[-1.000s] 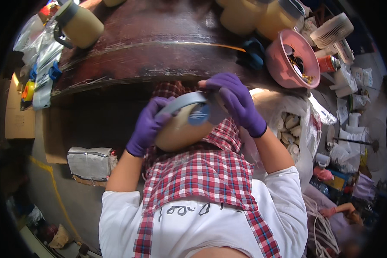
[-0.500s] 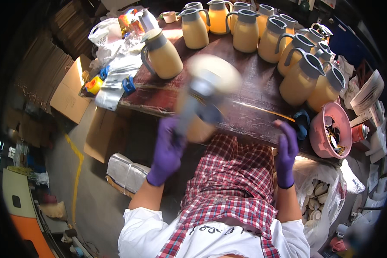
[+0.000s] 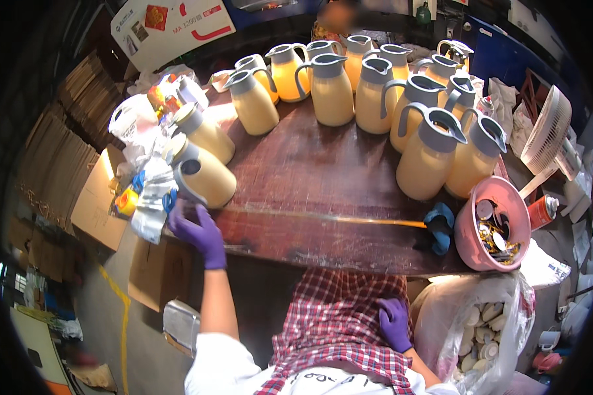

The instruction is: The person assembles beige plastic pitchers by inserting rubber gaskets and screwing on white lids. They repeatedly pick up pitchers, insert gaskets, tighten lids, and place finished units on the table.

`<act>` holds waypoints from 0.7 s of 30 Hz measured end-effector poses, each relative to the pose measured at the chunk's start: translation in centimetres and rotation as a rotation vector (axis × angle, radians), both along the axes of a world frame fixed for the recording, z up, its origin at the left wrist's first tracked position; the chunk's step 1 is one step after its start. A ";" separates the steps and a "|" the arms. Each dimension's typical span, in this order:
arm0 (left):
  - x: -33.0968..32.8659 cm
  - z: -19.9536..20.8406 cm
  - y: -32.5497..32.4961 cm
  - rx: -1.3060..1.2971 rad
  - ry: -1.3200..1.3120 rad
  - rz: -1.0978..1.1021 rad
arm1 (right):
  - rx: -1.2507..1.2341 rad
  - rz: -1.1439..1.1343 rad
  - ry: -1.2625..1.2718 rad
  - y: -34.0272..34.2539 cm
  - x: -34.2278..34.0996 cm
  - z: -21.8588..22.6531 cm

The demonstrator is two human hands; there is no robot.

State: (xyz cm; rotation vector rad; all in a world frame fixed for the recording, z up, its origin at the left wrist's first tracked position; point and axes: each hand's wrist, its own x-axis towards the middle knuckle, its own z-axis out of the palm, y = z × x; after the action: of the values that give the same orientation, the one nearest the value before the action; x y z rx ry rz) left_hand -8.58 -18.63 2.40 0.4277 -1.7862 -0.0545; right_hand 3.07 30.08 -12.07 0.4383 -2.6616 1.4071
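My left hand (image 3: pixel 201 236), in a purple glove, is at the left front of the table, fingers apart. Its fingertips are just below the grey handle of a cream jug (image 3: pixel 211 181), which stands with its lid on; whether they touch cannot be made out. A second lidded cream jug (image 3: pixel 207 137) stands right behind it. My right hand (image 3: pixel 394 324), also gloved in purple, rests low against my checked apron (image 3: pixel 349 306), holding nothing, its fingers loosely apart. Several cream jugs with grey rims and open tops, such as the nearest one (image 3: pixel 425 168), stand across the back and right.
A pink basin (image 3: pixel 471 243) of small parts stands at the table's right corner, beside a blue cloth-like item (image 3: pixel 439 227) and a thin orange rod (image 3: pixel 389 222). A clear bag of cream lids (image 3: pixel 484 336) sits below. Plastic bags (image 3: pixel 135 122) crowd the left edge.
The blurred jug in my left hand now stands on the table's left side, let go. My right hand has dropped from the table edge to my apron. The view has shifted.
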 end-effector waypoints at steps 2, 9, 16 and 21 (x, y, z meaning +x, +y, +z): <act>-2.9 -0.2 3.3 0.088 -0.186 -0.419 | 0.013 0.003 -0.081 -0.3 0.0 -1.2; -33.9 4.5 -2.9 -0.070 -0.132 -0.471 | 0.089 -0.038 0.009 -0.3 -1.8 -0.8; -42.6 0.6 -17.2 0.508 -0.170 -0.541 | 0.107 0.002 -0.068 0.4 -2.6 -0.3; -32.5 3.0 -14.1 0.490 -0.275 -0.829 | -0.029 0.086 -0.228 0.7 -3.5 -1.6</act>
State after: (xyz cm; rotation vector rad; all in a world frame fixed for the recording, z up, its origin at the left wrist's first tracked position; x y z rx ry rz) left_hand -41.08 -32.78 5.41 0.0021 -2.1111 -1.0712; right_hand -0.45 30.77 -13.66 0.4166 -2.8250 1.6088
